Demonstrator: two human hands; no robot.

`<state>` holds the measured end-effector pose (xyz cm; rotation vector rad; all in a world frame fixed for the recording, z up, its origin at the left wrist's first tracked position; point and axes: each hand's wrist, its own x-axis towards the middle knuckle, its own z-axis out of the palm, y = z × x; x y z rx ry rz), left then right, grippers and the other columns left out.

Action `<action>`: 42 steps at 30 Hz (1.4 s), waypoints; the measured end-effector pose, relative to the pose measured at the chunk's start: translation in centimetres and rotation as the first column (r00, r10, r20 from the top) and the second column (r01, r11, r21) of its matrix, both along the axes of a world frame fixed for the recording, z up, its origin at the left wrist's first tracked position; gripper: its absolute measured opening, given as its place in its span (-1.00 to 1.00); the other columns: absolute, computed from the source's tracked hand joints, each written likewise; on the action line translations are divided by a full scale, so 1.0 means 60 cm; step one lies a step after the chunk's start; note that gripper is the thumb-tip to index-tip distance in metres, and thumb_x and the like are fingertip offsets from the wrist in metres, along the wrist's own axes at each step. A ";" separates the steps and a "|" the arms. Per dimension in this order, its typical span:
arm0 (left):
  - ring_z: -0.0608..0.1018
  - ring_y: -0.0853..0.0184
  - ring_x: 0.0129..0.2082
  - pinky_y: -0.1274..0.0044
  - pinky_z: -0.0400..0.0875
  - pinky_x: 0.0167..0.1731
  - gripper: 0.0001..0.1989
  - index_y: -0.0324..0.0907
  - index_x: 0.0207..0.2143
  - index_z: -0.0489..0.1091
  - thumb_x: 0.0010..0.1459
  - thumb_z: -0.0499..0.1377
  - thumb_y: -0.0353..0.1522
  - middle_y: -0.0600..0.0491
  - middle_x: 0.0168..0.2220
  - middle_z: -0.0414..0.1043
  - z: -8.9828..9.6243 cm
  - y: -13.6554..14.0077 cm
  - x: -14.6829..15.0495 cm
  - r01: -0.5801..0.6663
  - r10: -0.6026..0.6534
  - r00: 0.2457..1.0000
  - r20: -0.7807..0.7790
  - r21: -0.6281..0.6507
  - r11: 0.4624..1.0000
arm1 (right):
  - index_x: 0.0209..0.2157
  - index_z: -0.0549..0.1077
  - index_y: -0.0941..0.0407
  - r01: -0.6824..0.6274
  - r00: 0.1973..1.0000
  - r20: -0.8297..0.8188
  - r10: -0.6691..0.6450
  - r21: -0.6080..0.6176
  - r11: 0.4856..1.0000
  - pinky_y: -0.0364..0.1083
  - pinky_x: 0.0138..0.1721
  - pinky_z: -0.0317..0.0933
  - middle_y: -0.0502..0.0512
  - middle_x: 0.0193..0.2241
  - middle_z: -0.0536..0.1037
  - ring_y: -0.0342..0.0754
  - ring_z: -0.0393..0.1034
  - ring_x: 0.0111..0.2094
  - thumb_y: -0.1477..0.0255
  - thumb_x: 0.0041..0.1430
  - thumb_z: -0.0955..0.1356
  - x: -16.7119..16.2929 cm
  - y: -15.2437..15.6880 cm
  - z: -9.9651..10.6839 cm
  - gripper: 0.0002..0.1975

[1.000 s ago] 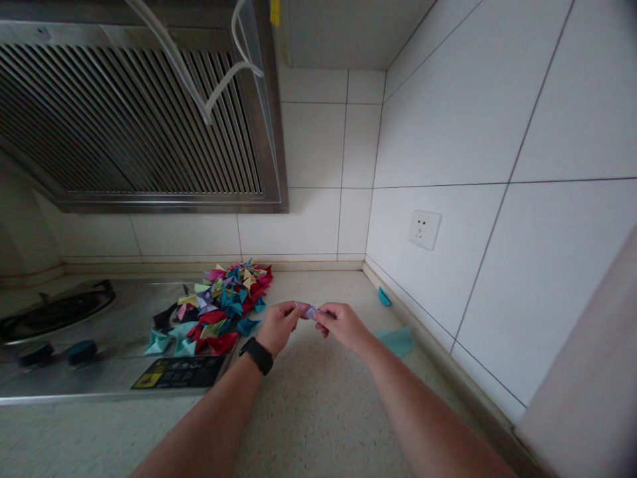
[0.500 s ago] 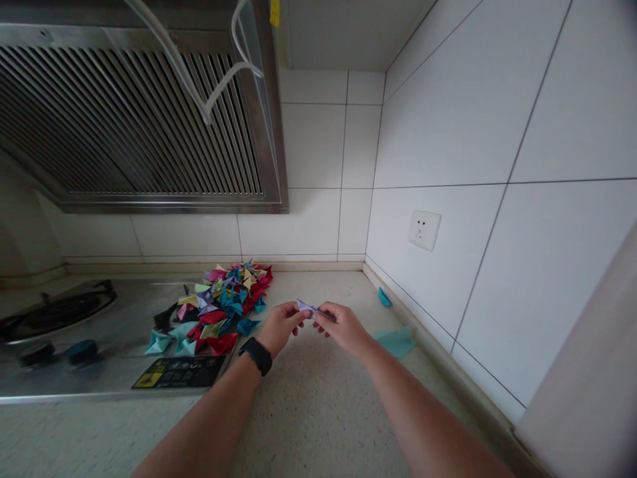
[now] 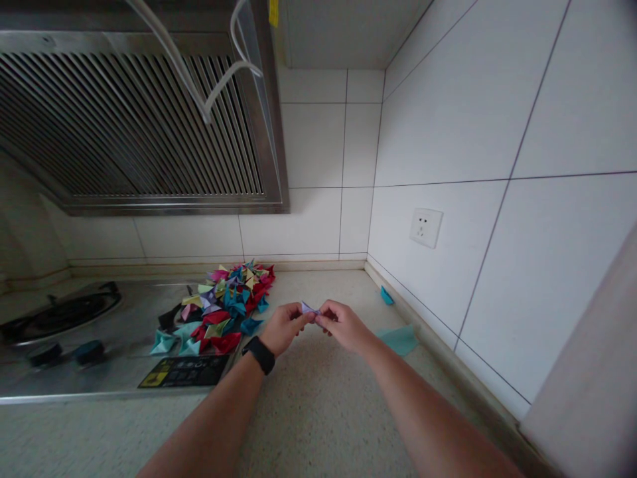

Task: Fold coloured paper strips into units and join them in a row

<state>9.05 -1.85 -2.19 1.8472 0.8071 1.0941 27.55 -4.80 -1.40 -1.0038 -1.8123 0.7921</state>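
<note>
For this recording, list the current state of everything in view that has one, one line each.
Purple paper: folded, pinched between both hands
Left hand: closed on the purple paper
Right hand: closed on the purple paper
Paper pile: folded pieces, heaped
Blue piece: folded, apart from the pile
Teal paper: lying on the counter
Socket: nothing plugged in
Burner: no flame visible
</note>
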 end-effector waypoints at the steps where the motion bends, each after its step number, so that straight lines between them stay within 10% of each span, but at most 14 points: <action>1: 0.27 0.50 -0.64 0.66 0.13 -0.63 -0.61 -0.27 -0.41 0.43 0.12 0.14 -0.09 0.14 -0.61 0.26 0.001 -0.001 0.000 -0.010 0.010 1.000 -0.001 0.000 1.000 | -0.40 0.34 0.12 -0.015 1.000 -0.012 0.014 -0.011 1.000 -0.20 -0.51 0.16 -0.05 -0.53 0.38 -0.18 0.29 -0.54 0.27 0.16 0.32 0.000 0.001 -0.001 -0.80; 12: 0.23 0.51 -0.66 0.64 0.05 -0.64 -0.65 -0.26 -0.50 0.42 0.08 0.19 -0.13 0.16 -0.67 0.24 0.006 0.001 -0.003 -0.119 0.119 0.992 0.034 0.001 0.993 | -0.40 0.32 0.11 -0.009 0.999 0.031 0.009 -0.004 1.000 -0.21 -0.55 0.06 -0.09 -0.58 0.33 -0.20 0.22 -0.57 0.29 0.17 0.31 0.001 0.006 -0.009 -0.82; 28: 0.34 0.47 -0.59 0.64 0.20 -0.65 -0.65 -0.26 -0.47 0.39 0.07 0.21 -0.12 0.06 -0.53 0.38 0.013 -0.003 -0.001 0.013 0.015 0.987 0.161 -0.169 0.986 | -0.42 0.29 0.10 0.003 0.997 -0.071 -0.005 -0.030 1.000 -0.22 -0.59 0.08 -0.10 -0.57 0.31 -0.22 0.21 -0.60 0.27 0.16 0.32 -0.006 0.001 -0.009 -0.79; 42: 0.30 0.51 -0.65 0.67 0.10 -0.67 -0.66 -0.20 -0.45 0.21 0.14 0.13 -0.10 0.18 -0.61 0.25 0.001 -0.003 0.001 0.085 -0.081 0.995 0.063 -0.056 0.995 | -0.43 0.29 0.12 -0.055 0.998 -0.003 0.055 -0.094 0.994 -0.23 -0.58 0.09 -0.06 -0.55 0.31 -0.20 0.20 -0.55 0.14 0.20 0.27 -0.003 -0.004 -0.009 -0.67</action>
